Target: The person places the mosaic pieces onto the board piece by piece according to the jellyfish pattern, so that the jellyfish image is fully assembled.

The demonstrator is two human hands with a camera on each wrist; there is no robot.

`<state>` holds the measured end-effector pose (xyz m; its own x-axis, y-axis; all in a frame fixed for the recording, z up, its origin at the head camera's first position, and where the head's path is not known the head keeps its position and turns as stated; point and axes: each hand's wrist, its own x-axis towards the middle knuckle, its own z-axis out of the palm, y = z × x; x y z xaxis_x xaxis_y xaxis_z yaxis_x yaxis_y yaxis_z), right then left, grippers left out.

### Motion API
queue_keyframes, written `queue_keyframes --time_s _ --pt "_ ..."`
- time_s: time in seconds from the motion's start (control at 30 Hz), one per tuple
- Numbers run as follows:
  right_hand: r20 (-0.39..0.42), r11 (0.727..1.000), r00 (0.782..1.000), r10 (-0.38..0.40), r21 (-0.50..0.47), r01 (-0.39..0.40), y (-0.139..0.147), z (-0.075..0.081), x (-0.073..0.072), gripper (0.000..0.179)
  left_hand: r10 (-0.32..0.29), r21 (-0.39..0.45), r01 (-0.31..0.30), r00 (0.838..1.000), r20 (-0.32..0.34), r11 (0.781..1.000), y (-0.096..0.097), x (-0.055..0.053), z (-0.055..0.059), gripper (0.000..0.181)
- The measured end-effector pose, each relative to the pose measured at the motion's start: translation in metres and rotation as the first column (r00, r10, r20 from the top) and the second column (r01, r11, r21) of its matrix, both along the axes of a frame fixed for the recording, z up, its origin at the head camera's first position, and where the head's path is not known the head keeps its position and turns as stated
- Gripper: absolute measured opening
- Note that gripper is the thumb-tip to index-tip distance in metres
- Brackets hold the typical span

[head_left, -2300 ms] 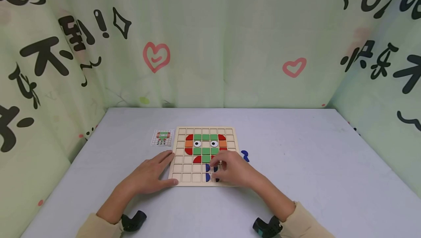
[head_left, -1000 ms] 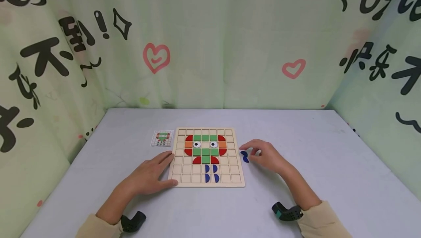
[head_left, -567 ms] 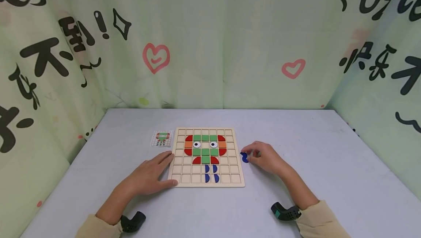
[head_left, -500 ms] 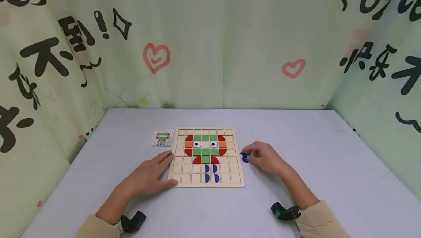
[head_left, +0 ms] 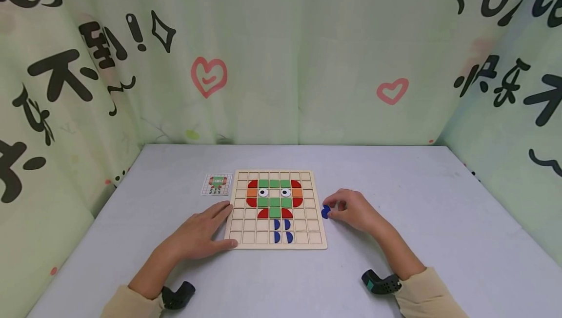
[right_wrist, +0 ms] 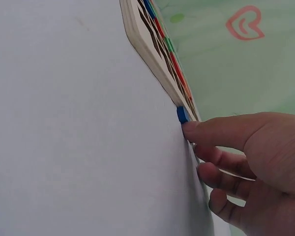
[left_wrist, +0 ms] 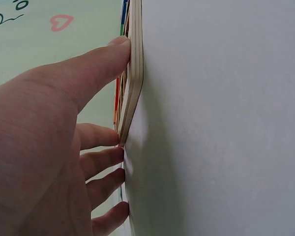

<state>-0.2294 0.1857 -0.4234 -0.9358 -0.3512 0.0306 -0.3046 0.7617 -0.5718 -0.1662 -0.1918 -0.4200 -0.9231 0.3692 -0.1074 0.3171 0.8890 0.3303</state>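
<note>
My left hand (head_left: 199, 232) lies with spread, relaxed fingers along the left edge of a wooden grid board (head_left: 249, 238), its thumb on the front left corner. Just off the board's right edge, my right hand (head_left: 354, 209) pinches dark blue half-round puzzle pieces (head_left: 325, 212) between thumb and fingertips, low over the table. In the right wrist view the thumb presses on a blue piece (right_wrist: 181, 114) close to the board's edge. Set in the board are green squares (head_left: 274, 202), red rounded pieces (head_left: 296, 202), orange pieces, two eye pieces (head_left: 285, 192) and several blue half-rounds (head_left: 277, 224).
A small pattern card (head_left: 216, 184) with a coloured figure on a grid lies left of the board. The white table (head_left: 395, 176) reaches back to a pale green curtain (head_left: 298, 64) with red hearts and black lettering.
My right hand has moved from the board's lower cells to the blue pieces on the right. Those pieces have drawn closer together and slightly toward the board. The left hand has stayed put.
</note>
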Motion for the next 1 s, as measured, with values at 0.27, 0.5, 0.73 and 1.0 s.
queue_keyframes --time_s 0.27,0.5,0.73,1.0 --pt "-0.019 1.000 0.999 0.026 0.014 -0.026 -0.003 0.000 -0.001 0.021 0.003 -0.003 -0.003 1.000 -0.003 1.000 -0.001 0.000 0.000 0.087" --pt "-0.023 1.000 1.000 -0.009 0.004 0.009 -0.006 0.002 0.000 0.019 0.005 0.004 -0.005 1.000 0.002 1.000 -0.001 0.000 0.000 0.087" --pt "-0.025 0.999 0.999 0.029 -0.042 -0.030 -0.016 0.006 0.007 0.021 0.018 0.003 -0.018 1.000 0.025 1.000 0.001 0.003 0.000 0.088" --pt "-0.010 0.993 0.997 0.081 -0.080 -0.082 -0.041 0.008 0.014 0.019 0.013 0.002 -0.013 1.000 0.014 1.000 0.001 0.001 0.001 0.087"
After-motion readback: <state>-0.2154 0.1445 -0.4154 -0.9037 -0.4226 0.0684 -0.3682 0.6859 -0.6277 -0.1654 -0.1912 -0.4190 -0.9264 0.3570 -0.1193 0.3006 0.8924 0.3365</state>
